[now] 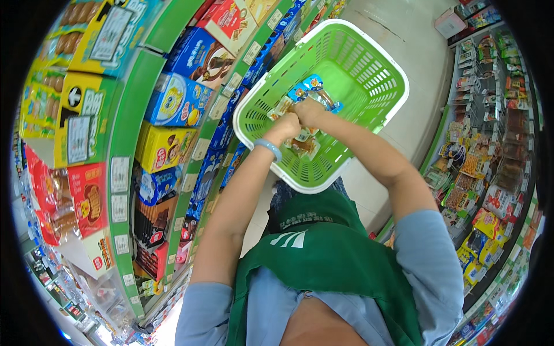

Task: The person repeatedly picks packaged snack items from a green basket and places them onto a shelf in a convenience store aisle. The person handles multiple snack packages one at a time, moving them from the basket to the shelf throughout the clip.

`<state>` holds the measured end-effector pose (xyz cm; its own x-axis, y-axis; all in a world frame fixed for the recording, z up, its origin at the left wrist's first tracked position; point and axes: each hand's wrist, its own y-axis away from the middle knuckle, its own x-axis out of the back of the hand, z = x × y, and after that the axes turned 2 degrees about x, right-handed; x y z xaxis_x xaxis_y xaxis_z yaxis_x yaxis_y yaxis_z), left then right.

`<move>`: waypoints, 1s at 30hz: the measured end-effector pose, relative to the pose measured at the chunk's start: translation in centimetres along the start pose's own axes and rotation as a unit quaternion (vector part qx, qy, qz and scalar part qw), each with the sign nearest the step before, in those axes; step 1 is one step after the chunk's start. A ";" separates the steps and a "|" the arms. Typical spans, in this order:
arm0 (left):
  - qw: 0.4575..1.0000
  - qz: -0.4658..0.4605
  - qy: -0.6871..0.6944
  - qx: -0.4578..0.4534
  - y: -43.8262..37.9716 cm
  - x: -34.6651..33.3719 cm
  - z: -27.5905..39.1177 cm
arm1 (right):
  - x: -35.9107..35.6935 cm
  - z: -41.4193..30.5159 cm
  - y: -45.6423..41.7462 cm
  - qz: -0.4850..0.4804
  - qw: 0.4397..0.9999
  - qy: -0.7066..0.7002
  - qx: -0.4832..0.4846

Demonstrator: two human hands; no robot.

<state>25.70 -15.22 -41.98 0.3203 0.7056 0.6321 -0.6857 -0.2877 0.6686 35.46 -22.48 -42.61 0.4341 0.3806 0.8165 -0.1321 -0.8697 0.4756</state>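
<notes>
Both of my hands reach down into a green plastic shopping basket with a white rim. My left hand, with a pale bracelet at the wrist, has its fingers curled. Against it is my right hand, also curled. Clear-wrapped snack packets lie below the hands, and another light-coloured packet shows just beyond the left hand. Blue-topped snack packets rest past the right hand on the basket floor. My fingertips are hidden, so what they grip cannot be made out.
Store shelves with boxed biscuits and snacks run close along the left. Hanging and stacked snack packs fill a rack on the right. Pale floor tiles lie between them. A carton stands at the far right.
</notes>
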 end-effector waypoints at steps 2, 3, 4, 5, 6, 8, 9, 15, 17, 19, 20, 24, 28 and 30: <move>0.998 -0.028 -0.044 0.024 -2.2 -1.6 0.0 | -2.6 1.1 -1.5 0.036 0.999 -0.002 -0.014; 0.998 -0.032 -0.043 0.022 -2.8 -2.0 -0.2 | -4.2 1.7 -2.4 0.054 0.998 -0.004 -0.021; 0.998 -0.037 -0.044 0.021 -3.0 -2.3 -0.5 | -4.9 1.6 -2.9 0.030 0.997 -0.030 -0.064; 0.998 -0.041 -0.044 0.020 -3.2 -2.5 -0.9 | -5.8 1.3 -3.2 0.059 0.994 -0.025 -0.093; 0.997 -0.050 -0.050 0.003 -3.3 -2.7 -1.3 | -6.8 0.8 -3.2 0.087 0.989 -0.019 -0.120; 0.999 -0.021 -0.036 0.033 -3.7 -3.2 -1.8 | -7.9 0.7 -4.1 0.094 0.984 -0.054 -0.143; 0.998 -0.007 -0.029 0.047 -3.8 -3.3 -1.9 | -7.3 0.8 -4.1 0.065 0.985 -0.062 -0.144; 0.992 0.102 0.003 0.068 -0.7 -1.2 0.1 | -2.2 1.1 -1.4 -0.035 0.984 -0.089 -0.149; 0.983 0.173 -0.068 0.003 0.1 -0.4 0.1 | -3.1 1.8 -1.5 0.004 0.985 -0.127 -0.115; 0.917 0.330 -0.196 -0.109 1.1 -0.5 -0.7 | -0.3 0.6 0.7 0.014 0.997 -0.074 -0.027; 0.945 0.262 -0.150 -0.122 2.9 1.4 0.6 | 1.1 0.5 1.6 -0.012 0.999 -0.028 0.025; 0.944 0.172 0.135 -0.248 9.2 6.2 1.7 | 9.4 -2.3 8.0 0.141 0.959 0.069 0.237; 0.909 0.249 0.244 -0.229 17.6 9.5 1.5 | 19.4 -8.8 15.1 0.277 0.910 0.099 0.292; 0.872 0.318 0.279 -0.245 23.7 11.4 1.5 | 23.1 -12.4 17.6 0.314 0.895 0.047 0.313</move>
<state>14.05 -14.93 -18.29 -0.5015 0.7485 0.4338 -0.8495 -0.5211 -0.0828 32.08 -25.09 -11.29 0.3696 -0.2452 0.8963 0.2149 -0.9159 -0.3392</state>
